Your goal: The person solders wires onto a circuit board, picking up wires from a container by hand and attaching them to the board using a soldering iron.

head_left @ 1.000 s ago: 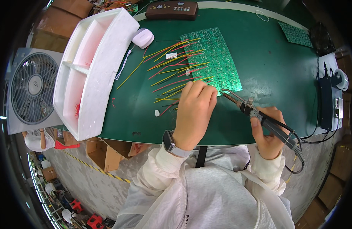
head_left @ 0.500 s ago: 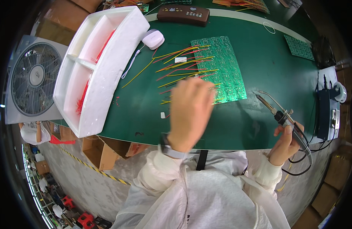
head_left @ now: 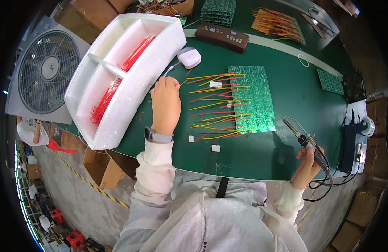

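Observation:
My left hand is closed, fingers curled, above the table beside the white foam box. It covers the middle of a loose yellow wire, whose ends show on both sides; what the fingertips grip is hidden. A soldering iron with a thin curved metal tube along its tip is in my right hand, its tip pointing up and left. Between the hands lies a green circuit board panel. Red and yellow wires stick out from the panel's left side.
Red wires fill compartments of the foam box. A lilac case, brown pencil case, stacked green boards and a wired panel are farther back. A soldering station stands right, a fan left.
My left hand has moved left from the panel's wires to the loose yellow wire near the foam box. The right hand still holds the soldering iron. The view has shifted slightly.

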Tool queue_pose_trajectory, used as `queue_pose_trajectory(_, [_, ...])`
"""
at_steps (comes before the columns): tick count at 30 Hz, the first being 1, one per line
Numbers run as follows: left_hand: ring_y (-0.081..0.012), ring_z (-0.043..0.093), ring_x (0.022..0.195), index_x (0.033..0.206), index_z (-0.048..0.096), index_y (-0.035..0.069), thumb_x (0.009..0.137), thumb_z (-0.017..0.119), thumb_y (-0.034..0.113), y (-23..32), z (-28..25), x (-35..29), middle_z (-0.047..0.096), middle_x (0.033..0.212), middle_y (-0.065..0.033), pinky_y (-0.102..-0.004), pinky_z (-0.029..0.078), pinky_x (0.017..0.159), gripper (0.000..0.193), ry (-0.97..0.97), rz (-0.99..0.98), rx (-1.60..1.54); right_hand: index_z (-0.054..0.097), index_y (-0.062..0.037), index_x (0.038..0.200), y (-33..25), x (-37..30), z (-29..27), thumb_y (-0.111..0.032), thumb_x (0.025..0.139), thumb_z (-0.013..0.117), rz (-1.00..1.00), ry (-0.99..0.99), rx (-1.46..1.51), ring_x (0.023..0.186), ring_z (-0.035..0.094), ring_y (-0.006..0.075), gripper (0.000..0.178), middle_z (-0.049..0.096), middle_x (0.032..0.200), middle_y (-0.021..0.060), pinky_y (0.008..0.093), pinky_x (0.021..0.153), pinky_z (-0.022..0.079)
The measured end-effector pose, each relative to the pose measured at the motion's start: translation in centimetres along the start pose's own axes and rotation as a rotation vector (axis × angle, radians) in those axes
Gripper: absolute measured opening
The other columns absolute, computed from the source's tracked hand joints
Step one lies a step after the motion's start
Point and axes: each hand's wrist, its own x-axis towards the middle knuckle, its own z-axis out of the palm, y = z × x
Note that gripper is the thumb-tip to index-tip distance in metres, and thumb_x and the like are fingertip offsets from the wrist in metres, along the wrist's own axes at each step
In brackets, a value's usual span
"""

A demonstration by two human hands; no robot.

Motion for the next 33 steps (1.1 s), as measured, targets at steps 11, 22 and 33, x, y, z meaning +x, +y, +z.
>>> queue_pose_trajectory(11, [-0.0311, 0.051, 0.072, 0.08, 0.049, 0.0, 0.077, 0.049, 0.001, 10.2, 3.8, 6.7, 0.05, 0.075, -0.0141, -0.0375, 0.04, 0.061, 0.003, 0.028, 0.219, -0.601, 0.053, 0.0034, 0.086, 1.2, 7.5, 9.3, -0.016, 0.08, 0.057, -0.04, -0.109, 0.181, 0.055, 0.045, 0.0099, 0.02, 0.049, 0.062, 0.0042, 0.0213, 0.051, 0.036])
queue_pose_trajectory(22, [-0.0226, 0.048, 0.067, 0.072, 0.054, 0.003, 0.066, 0.062, 0.0, 11.3, 6.6, 5.3, 0.048, 0.07, -0.0058, -0.0335, 0.04, 0.059, 0.01, 0.048, 0.182, -0.518, 0.048, 0.0014, 0.083, 3.1, 8.0, 10.3, -0.01, 0.08, 0.055, -0.106, -0.015, 0.086, 0.05, 0.046, 0.0101, 0.014, 0.049, 0.06, 0.0058, 0.021, 0.045, 0.038])
queue_pose_trajectory(33, [-0.0208, 0.049, 0.065, 0.071, 0.055, 0.004, 0.065, 0.063, 0.0, 11.5, 7.5, 5.3, 0.049, 0.069, -0.0047, -0.0313, 0.04, 0.056, 0.011, 0.014, 0.1, -0.531, 0.05, 0.0015, 0.08, 3.2, 7.9, 10.3, -0.013, 0.079, 0.059, -0.005, -0.058, -0.005, 0.045, 0.046, 0.0083, 0.017, 0.048, 0.056, 0.0043, 0.0188, 0.041, 0.038])
